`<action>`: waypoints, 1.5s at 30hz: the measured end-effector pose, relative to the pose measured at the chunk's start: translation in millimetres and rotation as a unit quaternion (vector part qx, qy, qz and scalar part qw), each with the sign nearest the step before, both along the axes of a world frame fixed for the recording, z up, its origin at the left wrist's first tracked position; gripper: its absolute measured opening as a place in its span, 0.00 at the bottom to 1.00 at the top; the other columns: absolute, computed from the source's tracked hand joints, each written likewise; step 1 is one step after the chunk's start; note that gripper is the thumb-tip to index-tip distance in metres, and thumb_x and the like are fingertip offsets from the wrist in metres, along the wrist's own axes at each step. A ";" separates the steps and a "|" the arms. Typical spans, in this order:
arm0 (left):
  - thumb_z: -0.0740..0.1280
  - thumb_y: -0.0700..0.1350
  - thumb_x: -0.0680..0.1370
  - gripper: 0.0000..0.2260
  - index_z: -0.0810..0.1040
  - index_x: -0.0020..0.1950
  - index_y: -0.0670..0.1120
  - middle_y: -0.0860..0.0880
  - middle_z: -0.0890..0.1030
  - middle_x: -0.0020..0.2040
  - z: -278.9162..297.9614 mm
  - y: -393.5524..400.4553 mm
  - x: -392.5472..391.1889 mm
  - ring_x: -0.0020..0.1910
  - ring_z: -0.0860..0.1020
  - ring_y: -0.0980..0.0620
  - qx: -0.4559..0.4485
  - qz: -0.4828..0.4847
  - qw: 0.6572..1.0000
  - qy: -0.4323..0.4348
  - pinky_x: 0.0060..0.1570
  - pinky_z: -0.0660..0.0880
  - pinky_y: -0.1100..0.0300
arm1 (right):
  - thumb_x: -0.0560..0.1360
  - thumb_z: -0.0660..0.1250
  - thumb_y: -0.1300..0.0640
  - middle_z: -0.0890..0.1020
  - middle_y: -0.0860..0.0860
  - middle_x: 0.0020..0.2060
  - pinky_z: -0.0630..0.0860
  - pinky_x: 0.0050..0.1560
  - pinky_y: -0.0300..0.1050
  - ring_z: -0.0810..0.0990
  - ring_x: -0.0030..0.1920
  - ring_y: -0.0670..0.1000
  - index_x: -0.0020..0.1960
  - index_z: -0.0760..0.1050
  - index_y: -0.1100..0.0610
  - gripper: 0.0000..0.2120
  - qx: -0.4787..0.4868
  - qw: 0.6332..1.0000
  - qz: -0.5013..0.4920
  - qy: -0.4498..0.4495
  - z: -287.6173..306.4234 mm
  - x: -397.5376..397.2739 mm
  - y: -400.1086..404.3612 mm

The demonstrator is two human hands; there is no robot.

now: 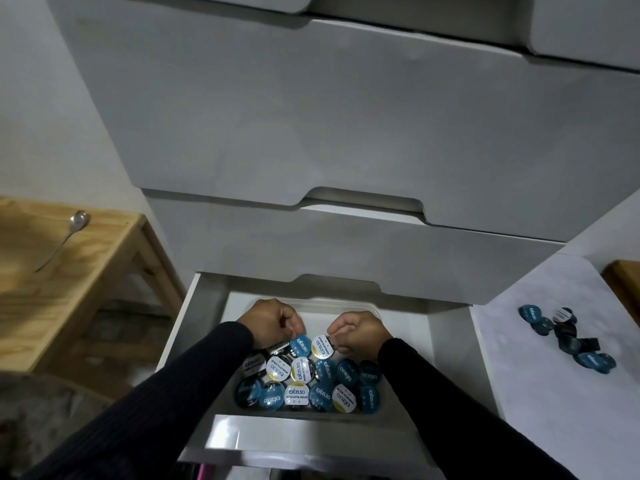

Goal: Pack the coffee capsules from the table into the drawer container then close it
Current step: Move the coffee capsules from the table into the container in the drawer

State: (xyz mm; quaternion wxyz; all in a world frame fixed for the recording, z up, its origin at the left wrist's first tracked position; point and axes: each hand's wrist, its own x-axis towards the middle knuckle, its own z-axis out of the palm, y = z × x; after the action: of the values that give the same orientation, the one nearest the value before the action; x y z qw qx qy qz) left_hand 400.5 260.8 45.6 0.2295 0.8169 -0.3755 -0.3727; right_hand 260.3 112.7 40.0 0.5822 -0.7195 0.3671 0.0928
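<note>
Capsules were pinched by left hand [273, 322] and right hand [356, 332] over the container [346, 306], apparently for orderly placement.

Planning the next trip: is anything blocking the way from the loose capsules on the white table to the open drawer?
Nothing visible does. The blue and black coffee capsules lie on the white table, right beside the open white drawer, whose clear plastic container is uncovered.

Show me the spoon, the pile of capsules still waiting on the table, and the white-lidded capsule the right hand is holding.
spoon [78, 220]: head view, on its bowl.
capsules on the table [568, 333]: head view, middle of the pile.
white-lidded capsule [322, 346]: head view, on its lid.
</note>
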 end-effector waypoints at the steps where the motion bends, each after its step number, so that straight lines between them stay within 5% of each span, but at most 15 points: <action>1: 0.70 0.39 0.73 0.08 0.81 0.42 0.53 0.55 0.82 0.43 0.1 0.5 -0.5 0.45 0.80 0.58 0.000 0.003 1.000 0.001 0.45 0.74 0.68 | 0.68 0.69 0.69 0.80 0.54 0.29 0.75 0.32 0.40 0.76 0.26 0.48 0.35 0.78 0.57 0.09 -0.002 1.000 0.004 0.002 0.2 -0.3 0.1; 5: 0.69 0.42 0.74 0.07 0.80 0.48 0.53 0.54 0.82 0.49 4.7 2.3 -6.5 0.49 0.79 0.57 0.003 -0.006 1.000 -0.018 0.53 0.75 0.64 | 0.70 0.69 0.63 0.80 0.52 0.36 0.79 0.44 0.47 0.79 0.38 0.51 0.44 0.76 0.53 0.06 -0.058 0.997 0.043 0.013 3.4 -2.0 3.7; 12: 0.62 0.47 0.78 0.14 0.73 0.63 0.49 0.48 0.76 0.62 31.4 10.6 -44.2 0.58 0.75 0.51 0.023 -0.003 0.988 -0.156 0.57 0.70 0.62 | 0.74 0.62 0.52 0.77 0.53 0.60 0.69 0.62 0.42 0.74 0.60 0.52 0.64 0.71 0.56 0.19 -0.280 0.950 0.135 0.005 17.2 -13.5 23.4; 17: 0.58 0.49 0.79 0.17 0.68 0.67 0.48 0.50 0.73 0.64 43.8 15.8 -82.1 0.62 0.71 0.52 -0.033 0.070 0.966 -0.246 0.62 0.68 0.62 | 0.67 0.59 0.50 0.83 0.52 0.35 0.79 0.38 0.40 0.82 0.38 0.53 0.41 0.80 0.58 0.16 -0.524 0.839 0.097 -0.110 21.3 -35.1 45.1; 23: 0.54 0.50 0.81 0.21 0.57 0.73 0.48 0.50 0.65 0.71 53.2 14.6 -117.8 0.70 0.63 0.54 -0.052 0.091 0.948 -0.299 0.70 0.59 0.63 | 0.67 0.57 0.51 0.84 0.51 0.38 0.80 0.45 0.40 0.83 0.42 0.50 0.42 0.80 0.56 0.15 -0.568 0.809 0.118 -0.095 41.4 -61.4 53.5; 32: 0.58 0.51 0.79 0.28 0.49 0.75 0.50 0.50 0.55 0.75 74.4 -29.3 -177.0 0.74 0.54 0.54 -0.072 0.089 0.955 -0.274 0.74 0.53 0.59 | 0.78 0.45 0.44 0.81 0.54 0.55 0.71 0.63 0.45 0.74 0.61 0.53 0.60 0.71 0.58 0.24 -0.550 0.823 0.075 -0.118 44.5 -125.0 9.8; 38: 0.66 0.50 0.75 0.24 0.68 0.69 0.45 0.47 0.71 0.67 78.2 -114.7 -241.1 0.66 0.71 0.48 -0.111 0.085 0.948 -0.286 0.65 0.68 0.57 | 0.78 0.42 0.43 0.82 0.52 0.55 0.78 0.54 0.43 0.79 0.58 0.51 0.59 0.71 0.55 0.26 -0.550 0.828 0.053 -0.093 60.6 -196.9 -63.4; 42: 0.82 0.50 0.53 0.27 0.83 0.50 0.43 0.45 0.85 0.45 61.7 -177.4 -297.8 0.40 0.84 0.50 -0.129 0.015 0.937 -0.324 0.37 0.80 0.58 | 0.78 0.41 0.42 0.82 0.51 0.54 0.76 0.54 0.40 0.79 0.58 0.51 0.59 0.74 0.56 0.28 -0.564 0.824 0.015 -0.061 58.3 -255.4 -126.9; 45: 0.80 0.50 0.58 0.24 0.83 0.50 0.43 0.46 0.85 0.46 41.8 -218.2 -331.1 0.42 0.84 0.51 -0.160 -0.014 0.932 -0.324 0.40 0.80 0.59 | 0.76 0.51 0.45 0.82 0.53 0.53 0.77 0.53 0.41 0.80 0.56 0.52 0.58 0.74 0.57 0.22 -0.574 0.819 -0.007 -0.030 47.0 -296.6 -174.8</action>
State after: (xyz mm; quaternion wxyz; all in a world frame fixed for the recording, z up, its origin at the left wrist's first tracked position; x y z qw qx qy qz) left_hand 69.4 42.6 87.4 0.2181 0.8401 -0.4959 -0.0258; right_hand -36.3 -62.1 87.0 0.0753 -0.9232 0.3412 -0.1599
